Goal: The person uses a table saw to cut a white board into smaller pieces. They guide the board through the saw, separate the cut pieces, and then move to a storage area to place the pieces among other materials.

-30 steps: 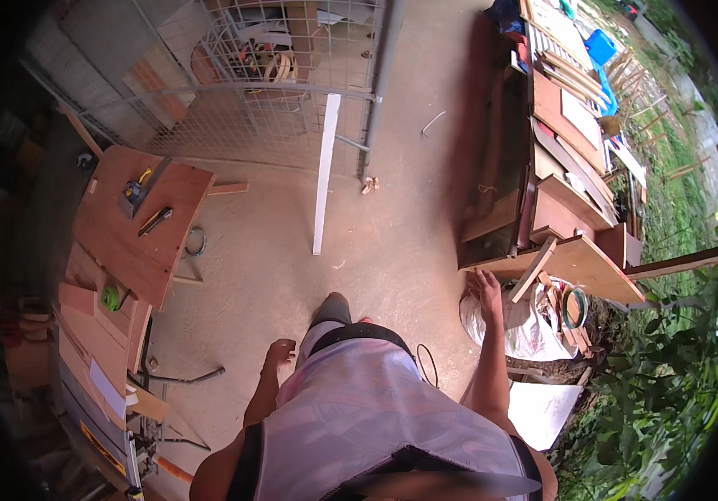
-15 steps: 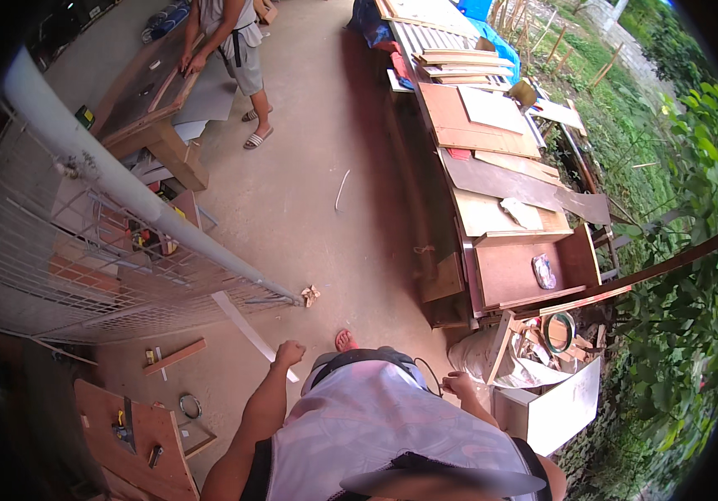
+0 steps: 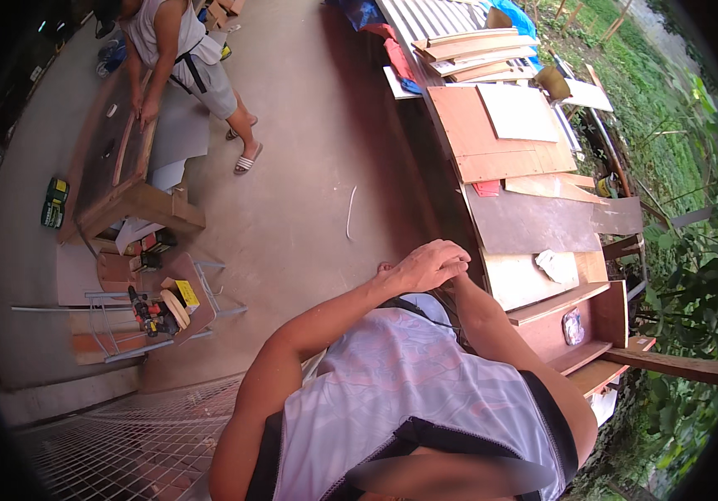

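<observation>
In front of my waist both hands meet. My left hand (image 3: 427, 265) lies across the right one, its fingers bent over it and held close together. My right hand (image 3: 460, 274) is mostly covered, so its fingers do not show. No tool or loose thing is visible in either hand. Nearest to them on the right is a long bench with a dark brown board (image 3: 534, 219) and a pale plywood sheet (image 3: 516, 280), on which a crumpled white piece (image 3: 556, 265) lies. An open wooden box (image 3: 599, 313) beside these holds a small clear packet (image 3: 573, 326).
At upper left a person (image 3: 177, 50) leans over a wooden worktable (image 3: 129, 200). A metal-framed stand (image 3: 204, 292) bears a drill (image 3: 150, 311) and a tape roll (image 3: 175, 309). Wire mesh (image 3: 142, 434) stands lower left. A thin white strip (image 3: 350, 213) lies on the floor.
My hands, apart at my sides before, have come together in front of me. I have moved forward past the mesh, closer to the bench and worktable.
</observation>
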`<move>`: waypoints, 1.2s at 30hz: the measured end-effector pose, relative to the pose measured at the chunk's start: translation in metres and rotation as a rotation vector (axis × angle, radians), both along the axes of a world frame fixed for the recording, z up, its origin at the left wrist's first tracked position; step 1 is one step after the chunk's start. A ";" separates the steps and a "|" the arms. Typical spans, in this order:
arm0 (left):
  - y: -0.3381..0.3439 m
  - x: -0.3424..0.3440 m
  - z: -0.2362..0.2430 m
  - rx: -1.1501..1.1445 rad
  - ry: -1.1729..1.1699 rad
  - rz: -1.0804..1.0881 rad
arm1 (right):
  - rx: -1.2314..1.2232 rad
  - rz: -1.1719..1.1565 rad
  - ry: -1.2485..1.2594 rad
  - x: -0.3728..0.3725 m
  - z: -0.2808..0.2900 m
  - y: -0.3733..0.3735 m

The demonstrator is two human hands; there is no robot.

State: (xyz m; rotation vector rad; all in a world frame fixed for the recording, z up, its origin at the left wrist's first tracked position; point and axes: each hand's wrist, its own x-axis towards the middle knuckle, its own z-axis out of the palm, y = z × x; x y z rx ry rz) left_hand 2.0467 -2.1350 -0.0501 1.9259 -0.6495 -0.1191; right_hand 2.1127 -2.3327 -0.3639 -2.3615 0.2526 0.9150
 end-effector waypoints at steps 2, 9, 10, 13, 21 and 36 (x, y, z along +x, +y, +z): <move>-0.004 0.040 0.040 -0.234 -0.132 -0.165 | 0.064 0.230 -0.251 0.136 0.049 0.102; 0.151 0.241 0.049 -0.047 -0.739 0.339 | 0.542 0.403 -0.243 0.356 0.233 0.398; 0.191 0.273 0.029 0.053 -0.746 0.355 | 0.620 0.389 -0.079 0.367 0.231 0.417; 0.313 0.364 -0.046 0.255 -0.657 0.583 | 0.723 0.377 0.281 0.409 0.194 0.446; 0.583 0.496 -0.161 0.817 0.654 0.767 | 0.465 -0.005 -0.188 0.506 0.223 0.484; 0.713 0.967 -0.142 0.447 0.469 0.295 | 1.054 1.356 -0.727 0.819 0.343 0.817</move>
